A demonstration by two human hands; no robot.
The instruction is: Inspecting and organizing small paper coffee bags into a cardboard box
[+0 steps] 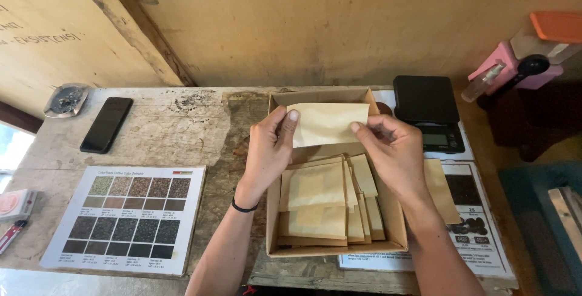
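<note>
While over cardboard box (pixel 397 223), left hand (pixel 267 150), right hand (pixel 394 150) pinch paper pouch (pixel 327 123)

2 bare forearms, no sleeves in view. The left hand (pixel 267 150) has a thin black band at its wrist; the right hand (pixel 394 153) wears nothing. Nails short, unpainted.

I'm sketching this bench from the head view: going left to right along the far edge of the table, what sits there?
Metal ashtray → black phone → cardboard box → black scale.
</note>
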